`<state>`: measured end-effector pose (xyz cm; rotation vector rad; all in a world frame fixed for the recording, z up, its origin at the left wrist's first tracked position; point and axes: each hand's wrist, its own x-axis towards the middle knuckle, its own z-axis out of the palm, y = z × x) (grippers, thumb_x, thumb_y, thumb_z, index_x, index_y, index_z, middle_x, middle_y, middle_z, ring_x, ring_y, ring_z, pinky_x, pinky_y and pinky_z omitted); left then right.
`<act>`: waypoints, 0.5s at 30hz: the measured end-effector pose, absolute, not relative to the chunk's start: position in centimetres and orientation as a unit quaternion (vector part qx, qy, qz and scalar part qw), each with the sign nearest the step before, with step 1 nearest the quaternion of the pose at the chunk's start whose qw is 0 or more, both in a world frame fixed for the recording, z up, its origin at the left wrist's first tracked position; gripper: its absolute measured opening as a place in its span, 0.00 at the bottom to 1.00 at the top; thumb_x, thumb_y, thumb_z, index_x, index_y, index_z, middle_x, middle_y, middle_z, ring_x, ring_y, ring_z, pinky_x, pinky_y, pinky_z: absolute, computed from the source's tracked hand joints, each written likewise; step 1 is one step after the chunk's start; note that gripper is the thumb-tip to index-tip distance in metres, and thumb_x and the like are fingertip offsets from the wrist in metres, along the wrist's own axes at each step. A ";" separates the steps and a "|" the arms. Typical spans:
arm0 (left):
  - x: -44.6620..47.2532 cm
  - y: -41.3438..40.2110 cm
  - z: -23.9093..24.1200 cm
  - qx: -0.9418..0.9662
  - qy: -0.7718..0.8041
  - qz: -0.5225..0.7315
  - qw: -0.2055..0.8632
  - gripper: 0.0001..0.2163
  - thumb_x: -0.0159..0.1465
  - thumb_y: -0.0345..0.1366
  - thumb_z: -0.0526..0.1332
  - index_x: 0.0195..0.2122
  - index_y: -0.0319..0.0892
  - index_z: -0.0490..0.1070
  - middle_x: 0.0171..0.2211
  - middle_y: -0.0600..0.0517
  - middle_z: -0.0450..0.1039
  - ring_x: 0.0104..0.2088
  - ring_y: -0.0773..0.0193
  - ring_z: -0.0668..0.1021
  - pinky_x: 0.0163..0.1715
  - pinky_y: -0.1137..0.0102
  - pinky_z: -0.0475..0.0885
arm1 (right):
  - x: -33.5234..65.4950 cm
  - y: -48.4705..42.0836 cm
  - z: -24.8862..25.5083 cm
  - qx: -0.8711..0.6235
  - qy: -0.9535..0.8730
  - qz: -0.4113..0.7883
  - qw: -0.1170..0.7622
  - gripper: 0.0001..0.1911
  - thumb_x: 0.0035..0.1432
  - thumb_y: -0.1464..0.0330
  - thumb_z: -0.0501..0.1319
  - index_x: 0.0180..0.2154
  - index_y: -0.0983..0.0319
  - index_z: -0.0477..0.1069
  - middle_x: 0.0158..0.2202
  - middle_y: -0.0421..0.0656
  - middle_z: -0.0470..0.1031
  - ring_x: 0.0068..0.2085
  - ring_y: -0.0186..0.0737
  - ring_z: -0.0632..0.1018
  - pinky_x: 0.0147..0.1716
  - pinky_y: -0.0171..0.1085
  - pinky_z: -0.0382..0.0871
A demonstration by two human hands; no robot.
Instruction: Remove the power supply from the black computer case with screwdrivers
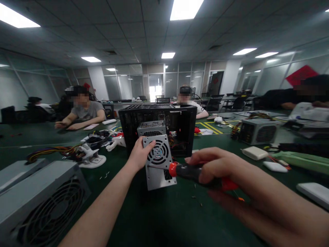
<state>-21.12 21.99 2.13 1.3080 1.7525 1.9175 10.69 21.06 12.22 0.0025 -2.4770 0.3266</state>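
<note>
My left hand (140, 154) grips the left edge of a small grey power supply unit (159, 169) that stands upright on the green table, its round fan grille facing me. My right hand (218, 168) is closed around a red and black screwdriver (195, 173), whose thin shaft points left onto the unit's face below the grille. Right behind stands a black computer case (180, 127), open toward me, with another grey unit (151, 128) at its front. A few tiny screws (196, 197) lie on the table below my right hand.
A large grey power supply (43, 202) fills the near left. Another grey supply (258, 131) sits far right, beside white boxes (255, 153) and a green object (303, 161). Coloured cables (51, 151) and white parts (91, 156) lie left. People sit across and at the right.
</note>
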 end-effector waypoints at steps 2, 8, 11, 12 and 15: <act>-21.0 21.9 2.2 0.445 0.596 0.657 0.122 0.23 0.51 0.58 0.69 0.37 0.43 0.73 0.39 0.47 0.78 0.44 0.50 0.79 0.50 0.56 0.73 | 10.7 21.0 12.3 -0.002 -0.938 0.133 0.321 0.14 0.65 0.74 0.61 0.49 0.51 0.68 0.54 0.37 0.79 0.52 0.33 0.82 0.47 0.25 0.77; -21.2 21.8 2.3 0.435 0.602 0.657 0.129 0.27 0.48 0.61 0.69 0.36 0.43 0.72 0.36 0.48 0.77 0.42 0.49 0.78 0.49 0.55 0.72 | 8.8 21.0 11.7 -0.031 -0.894 0.130 0.428 0.15 0.58 0.62 0.73 0.43 0.59 0.72 0.38 0.35 0.81 0.37 0.27 0.82 0.36 0.22 0.73; -21.2 21.7 2.5 0.433 0.604 0.656 0.135 0.28 0.46 0.62 0.70 0.36 0.43 0.72 0.36 0.48 0.77 0.42 0.49 0.78 0.48 0.55 0.72 | 7.0 20.9 10.2 -0.067 -0.832 0.092 0.542 0.18 0.59 0.55 0.70 0.35 0.61 0.70 0.27 0.35 0.74 0.27 0.30 0.76 0.26 0.28 0.71; -21.1 21.6 2.5 0.432 0.604 0.655 0.137 0.29 0.46 0.62 0.70 0.36 0.43 0.72 0.37 0.48 0.77 0.43 0.49 0.78 0.48 0.55 0.72 | 6.4 20.9 9.6 -0.054 -0.803 0.087 0.587 0.15 0.62 0.57 0.67 0.35 0.61 0.69 0.28 0.37 0.74 0.29 0.32 0.77 0.29 0.30 0.73; -21.2 21.5 2.6 0.431 0.611 0.650 0.136 0.29 0.46 0.63 0.70 0.37 0.43 0.72 0.38 0.48 0.77 0.43 0.48 0.78 0.49 0.54 0.71 | 5.2 21.3 8.1 0.021 -0.747 0.083 0.660 0.07 0.67 0.65 0.63 0.43 0.61 0.70 0.43 0.46 0.78 0.45 0.37 0.81 0.45 0.35 0.78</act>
